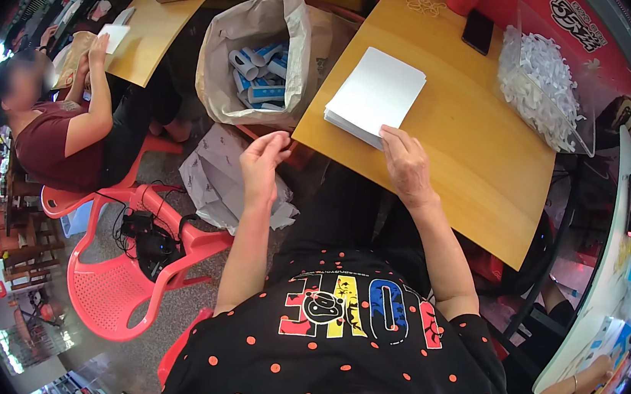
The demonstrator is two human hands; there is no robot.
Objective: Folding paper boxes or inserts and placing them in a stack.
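Note:
My right hand (407,164) rests on the wooden table (481,160), fingertips touching the near corner of a stack of white sheets (376,96). My left hand (263,165) hangs in the air off the table's left edge, fingers loosely curled, nothing in it. It is near a large paper sack (225,72) holding rolled white-and-blue pieces (259,76).
A clear tub of white pieces (547,79) and a dark phone (477,31) lie at the table's far side. A crumpled grey bag (213,179) lies on the floor. Red plastic chairs (119,276) stand at left, where another person sits at a second table (165,20).

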